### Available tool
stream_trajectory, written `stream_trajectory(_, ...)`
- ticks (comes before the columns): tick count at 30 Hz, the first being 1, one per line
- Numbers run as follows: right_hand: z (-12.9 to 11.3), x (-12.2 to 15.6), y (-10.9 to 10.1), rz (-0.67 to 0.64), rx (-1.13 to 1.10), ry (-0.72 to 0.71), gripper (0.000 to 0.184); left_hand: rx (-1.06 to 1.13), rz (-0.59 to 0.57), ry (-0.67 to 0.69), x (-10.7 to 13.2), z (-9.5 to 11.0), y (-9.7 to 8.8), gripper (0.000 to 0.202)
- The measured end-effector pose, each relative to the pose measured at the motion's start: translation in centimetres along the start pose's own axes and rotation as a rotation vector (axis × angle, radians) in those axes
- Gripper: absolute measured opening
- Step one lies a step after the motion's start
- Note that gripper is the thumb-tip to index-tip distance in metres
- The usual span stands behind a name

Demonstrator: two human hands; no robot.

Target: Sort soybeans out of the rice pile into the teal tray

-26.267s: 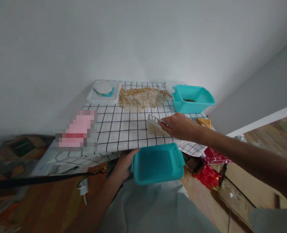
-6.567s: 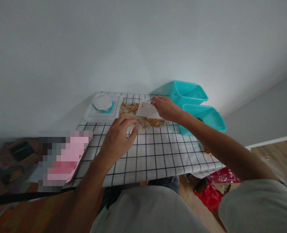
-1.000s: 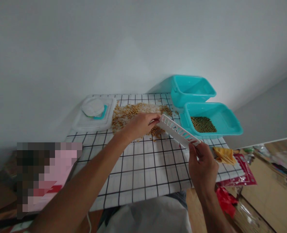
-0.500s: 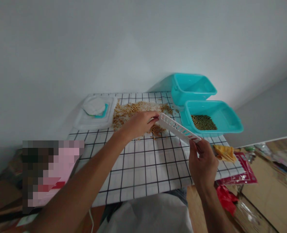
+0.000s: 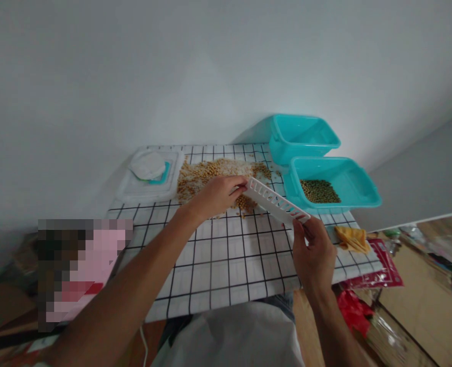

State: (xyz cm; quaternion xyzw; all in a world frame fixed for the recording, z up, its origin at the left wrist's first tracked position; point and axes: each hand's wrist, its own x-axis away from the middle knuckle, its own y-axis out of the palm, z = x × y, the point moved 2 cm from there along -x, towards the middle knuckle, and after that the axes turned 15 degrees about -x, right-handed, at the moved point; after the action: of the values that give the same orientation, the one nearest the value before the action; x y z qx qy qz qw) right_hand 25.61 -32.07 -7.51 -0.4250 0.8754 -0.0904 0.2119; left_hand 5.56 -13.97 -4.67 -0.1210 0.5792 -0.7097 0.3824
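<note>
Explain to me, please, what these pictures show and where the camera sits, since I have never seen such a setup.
No machine here: these are a person's two bare hands, filmed by one camera worn on the head, looking forward and down. The left hand and right hand each pinch one end of a white slotted strip above a checked tablecloth. On it lies a pile of yellow beans and white grains. At the right stand a farther turquoise tub and a nearer turquoise tub, which holds green beans. A clear tray lies at the left, a yellow cloth at the right.
</note>
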Motion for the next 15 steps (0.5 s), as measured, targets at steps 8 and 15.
stream_trajectory(8, -0.1, 0.3, 0.2, -0.013, -0.003, 0.013, 0.024, -0.013, 0.002, 0.002, 0.6, -0.2, -0.4, 0.019)
stream_trajectory(15, -0.7, 0.2, 0.5, -0.042, -0.033, -0.008, 0.022, -0.041, 0.002, -0.006, 1.5, -0.3, -1.1, 0.018)
